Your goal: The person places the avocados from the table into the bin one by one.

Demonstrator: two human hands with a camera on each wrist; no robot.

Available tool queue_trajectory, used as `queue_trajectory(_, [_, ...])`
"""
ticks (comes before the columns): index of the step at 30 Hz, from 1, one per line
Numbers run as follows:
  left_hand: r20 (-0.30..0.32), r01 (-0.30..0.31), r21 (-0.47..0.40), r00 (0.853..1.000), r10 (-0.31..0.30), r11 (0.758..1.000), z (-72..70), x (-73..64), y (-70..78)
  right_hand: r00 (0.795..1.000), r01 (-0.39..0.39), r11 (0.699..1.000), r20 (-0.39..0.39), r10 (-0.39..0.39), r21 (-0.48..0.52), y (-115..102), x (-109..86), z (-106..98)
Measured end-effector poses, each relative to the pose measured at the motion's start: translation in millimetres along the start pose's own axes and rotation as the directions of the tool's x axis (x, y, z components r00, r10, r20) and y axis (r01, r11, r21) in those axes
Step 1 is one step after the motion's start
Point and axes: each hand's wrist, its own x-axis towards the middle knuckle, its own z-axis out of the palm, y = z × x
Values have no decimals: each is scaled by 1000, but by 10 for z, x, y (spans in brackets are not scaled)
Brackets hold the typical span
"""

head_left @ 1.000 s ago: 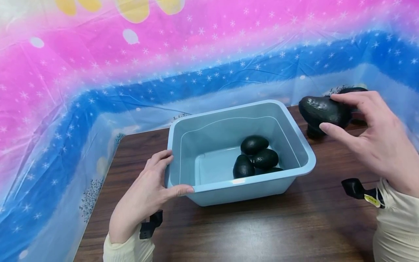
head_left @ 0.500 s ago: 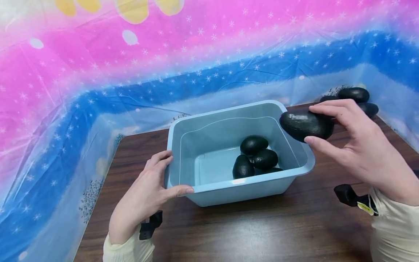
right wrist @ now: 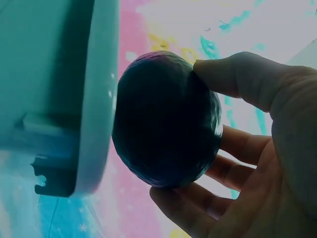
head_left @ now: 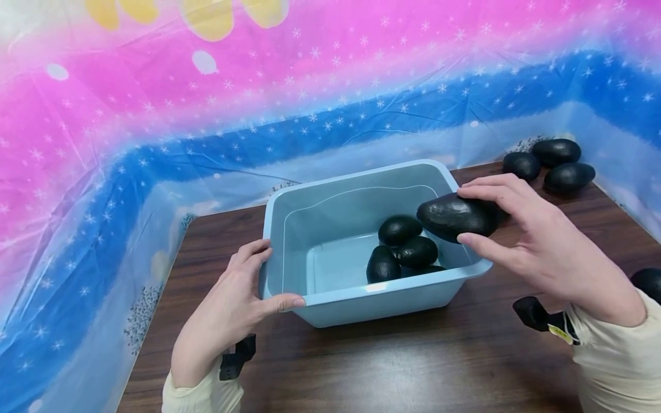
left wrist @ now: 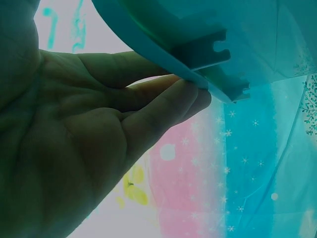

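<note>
My right hand [head_left: 542, 241] pinches a dark green, nearly black avocado [head_left: 454, 215] between thumb and fingers. It holds the avocado over the right rim of a light blue plastic basin [head_left: 372, 295]. In the right wrist view the avocado [right wrist: 166, 119] appears next to the basin's rim [right wrist: 99, 99]. At the basin's left end my left hand [head_left: 232, 307] grips the rim, thumb along the front edge and fingers at the left side. The left wrist view has those fingers [left wrist: 163, 106] against the rim's underside. Several avocados [head_left: 400, 230] lie inside, one mostly hidden by the front wall.
Three more avocados [head_left: 568, 176] are grouped at the back right of the brown wooden table [head_left: 403, 367]. A dark rounded thing [head_left: 648, 283] shows partly at the right edge, beyond the right sleeve. Printed cloth [head_left: 310, 86] hangs behind and to the left.
My right hand has carried the avocado left and slightly down, from beside the basin to over its right rim. The back-right avocados have come into clearer view. My left hand has stayed put.
</note>
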Motion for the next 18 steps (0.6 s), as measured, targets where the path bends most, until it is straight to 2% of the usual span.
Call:
queue_trajectory(8, [-8, -11, 4, 1000, 11, 1000, 4, -3, -2, 999, 20, 1000, 44, -21, 17, -8, 14, 54])
queue_trajectory(13, [-7, -8, 4, 1000, 8, 1000, 4, -2, 2, 998, -10, 1000, 64, 10, 11, 2, 15, 61])
queue_trajectory(18, [-7, -7, 5, 1000, 7, 1000, 0, -1, 4, 998, -54, 998, 32, 55, -16, 20, -3, 17])
